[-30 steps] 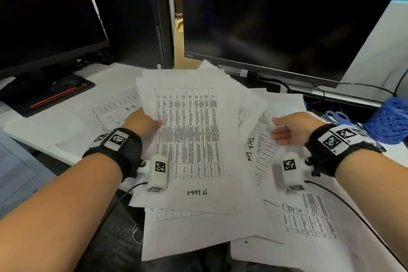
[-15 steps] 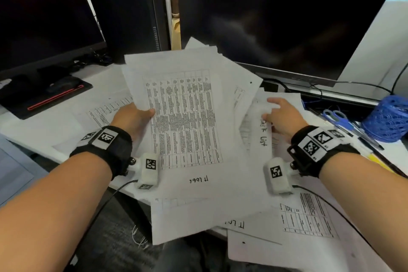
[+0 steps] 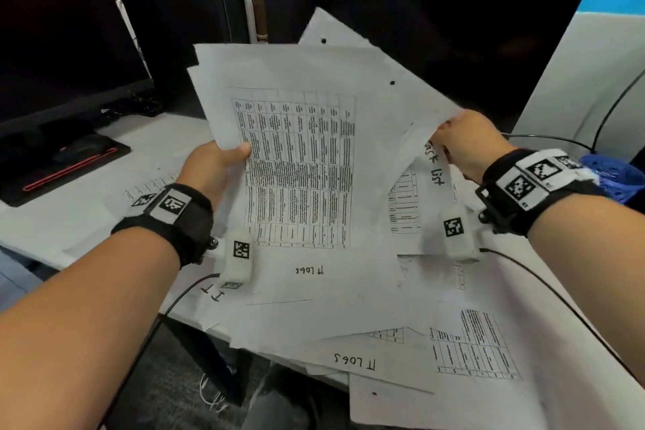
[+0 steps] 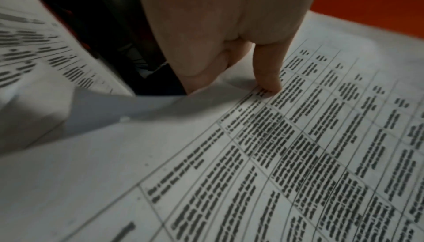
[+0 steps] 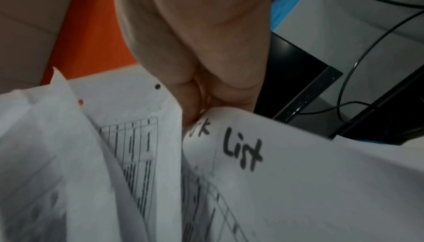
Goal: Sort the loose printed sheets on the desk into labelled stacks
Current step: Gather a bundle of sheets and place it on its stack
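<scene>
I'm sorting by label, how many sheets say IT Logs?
2: the top sheet in the left hand, and a lower sheet at the near edge of the desk. A third sheet by the left wrist shows only IT; more may be hidden.

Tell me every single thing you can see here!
Held bundle of white printed sheets: one, raised between both hands.
Loose white paper sheets: many, spread on desk; some marked "IT Logs", one "Task List".
White desk: one, under papers.
Black monitors: two, behind.
Black computer tower: one, back left.
Blue mesh basket: one, far right.
Black wristbands: two, with square markers.
Left hand: grips bundle's left edge.
Right hand: pinches right-side sheets.
</scene>
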`<action>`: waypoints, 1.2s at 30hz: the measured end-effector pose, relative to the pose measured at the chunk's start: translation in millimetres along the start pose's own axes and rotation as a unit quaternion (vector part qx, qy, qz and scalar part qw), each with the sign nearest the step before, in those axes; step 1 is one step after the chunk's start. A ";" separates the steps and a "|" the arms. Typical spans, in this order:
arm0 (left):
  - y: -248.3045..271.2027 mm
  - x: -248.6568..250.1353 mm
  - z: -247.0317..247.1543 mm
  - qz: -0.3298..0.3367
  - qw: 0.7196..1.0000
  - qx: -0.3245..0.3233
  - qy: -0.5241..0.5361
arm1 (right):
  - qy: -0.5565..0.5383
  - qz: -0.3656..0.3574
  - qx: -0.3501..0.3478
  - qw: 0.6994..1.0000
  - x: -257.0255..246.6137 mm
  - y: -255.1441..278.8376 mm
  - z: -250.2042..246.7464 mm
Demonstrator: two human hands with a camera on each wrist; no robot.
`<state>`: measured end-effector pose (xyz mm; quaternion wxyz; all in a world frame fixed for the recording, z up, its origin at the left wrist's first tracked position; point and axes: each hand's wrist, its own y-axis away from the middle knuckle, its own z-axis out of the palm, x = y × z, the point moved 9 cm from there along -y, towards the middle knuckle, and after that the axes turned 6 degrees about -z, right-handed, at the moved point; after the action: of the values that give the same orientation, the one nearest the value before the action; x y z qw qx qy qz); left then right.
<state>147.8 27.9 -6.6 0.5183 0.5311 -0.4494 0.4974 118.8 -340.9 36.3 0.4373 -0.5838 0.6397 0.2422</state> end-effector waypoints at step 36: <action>11.2 108.3 96.0 0.151 0.988 0.037 -0.027 | -0.220 -0.076 -0.101 0.967 -28.8 50.9 -68.2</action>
<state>153.6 -64.4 105.2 0.4055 0.4893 -0.5196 0.5712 49.3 -371.2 84.5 0.5230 -0.6042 0.4535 0.3947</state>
